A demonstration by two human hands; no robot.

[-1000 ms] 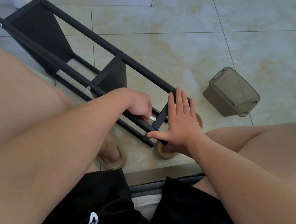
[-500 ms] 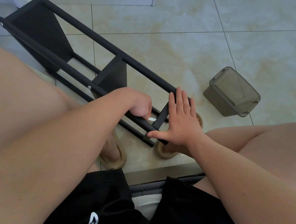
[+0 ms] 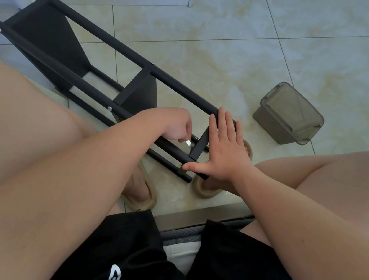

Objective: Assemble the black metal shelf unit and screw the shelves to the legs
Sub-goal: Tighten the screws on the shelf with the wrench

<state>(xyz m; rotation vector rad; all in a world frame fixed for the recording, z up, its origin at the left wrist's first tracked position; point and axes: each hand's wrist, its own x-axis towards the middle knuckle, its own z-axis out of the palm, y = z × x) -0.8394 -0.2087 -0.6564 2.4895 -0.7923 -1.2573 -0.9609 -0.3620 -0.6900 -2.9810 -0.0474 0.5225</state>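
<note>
On the floor (image 3: 239,52) the shelf unit (image 3: 129,53) lies sideways. Our left grip (image 3: 176,126) pinches a small silver tool (image 3: 188,142) beside the nearest shelf (image 3: 199,145); our right grip (image 3: 225,150), fingers straight, braces it. Should that brace slip, the tool could skip, leaving the joint loose.

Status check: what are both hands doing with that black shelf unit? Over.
Left hand pinches small silver tool at nearest shelf. Right hand flat, bracing shelf unit. Lidded box apart, nothing blocking.

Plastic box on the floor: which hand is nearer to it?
Right. The right hand presses the shelf unit just left of the box; the left hand, pinching a small tool, is farther left.
</note>
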